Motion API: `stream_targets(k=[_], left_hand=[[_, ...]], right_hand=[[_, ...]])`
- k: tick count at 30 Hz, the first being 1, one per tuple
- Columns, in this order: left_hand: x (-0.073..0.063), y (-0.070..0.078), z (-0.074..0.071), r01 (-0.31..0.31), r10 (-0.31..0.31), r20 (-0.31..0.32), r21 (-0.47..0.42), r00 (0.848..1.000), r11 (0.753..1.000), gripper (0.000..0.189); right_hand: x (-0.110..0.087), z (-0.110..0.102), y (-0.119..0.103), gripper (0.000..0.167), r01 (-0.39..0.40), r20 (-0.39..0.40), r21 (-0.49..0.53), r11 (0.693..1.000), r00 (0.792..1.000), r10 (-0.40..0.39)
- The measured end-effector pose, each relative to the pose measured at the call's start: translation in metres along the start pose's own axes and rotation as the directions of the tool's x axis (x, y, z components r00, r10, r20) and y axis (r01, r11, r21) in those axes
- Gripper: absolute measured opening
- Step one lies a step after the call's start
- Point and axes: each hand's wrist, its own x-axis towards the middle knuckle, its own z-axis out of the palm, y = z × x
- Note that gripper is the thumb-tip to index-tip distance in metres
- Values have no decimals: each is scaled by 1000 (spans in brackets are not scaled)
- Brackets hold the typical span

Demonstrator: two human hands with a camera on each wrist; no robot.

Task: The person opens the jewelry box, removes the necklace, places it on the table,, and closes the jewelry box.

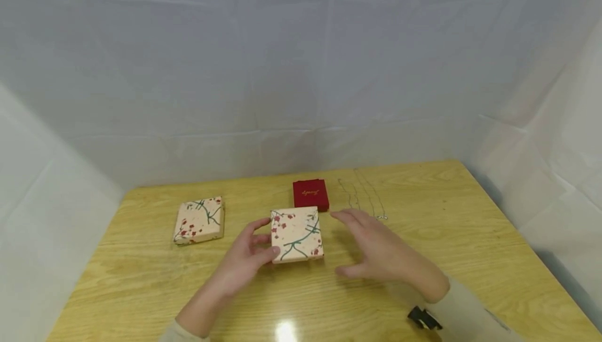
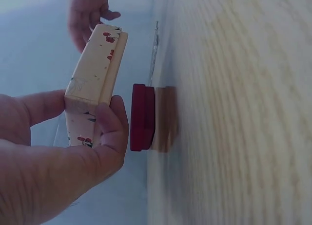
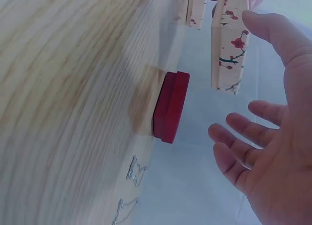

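Note:
A cream gift box [image 1: 297, 235] with red blossoms and green branches is held above the table by my left hand [image 1: 246, 250]. The thumb and fingers grip its left side; in the left wrist view the box [image 2: 95, 69] is raised off the wood, its lid seam showing. My right hand [image 1: 376, 248] hovers to the right of the box, fingers spread, holding nothing. In the right wrist view that hand [image 3: 273, 152] is apart from the box, its thumb close to the box's edge. Just behind the box lies a small red box [image 1: 310, 194] with gold lettering.
A second cream blossom box [image 1: 199, 220] lies at the left of the wooden table [image 1: 470, 258]. Thin silver necklaces [image 1: 371, 195] are laid out right of the red box. White cloth [image 1: 282, 70] hangs behind the table and at both sides.

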Motion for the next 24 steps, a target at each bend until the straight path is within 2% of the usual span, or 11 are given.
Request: stream_targets(k=[10,18,24], left_hand=[[6,8,-27,28,-28,-43,7,999,1000,71],[20,10,-43,33,-31,-130,8,991,999,70],[32,11,-53,51,-47,-159,24,986,998,67]], right_hand=[[-15,-3,5,97,49,-52,-40,998,997,-51],[-24,-3,6,96,119,-90,-81,990,988,-126],[-32,0,8,94,128,-94,-106,986,986,-138]])
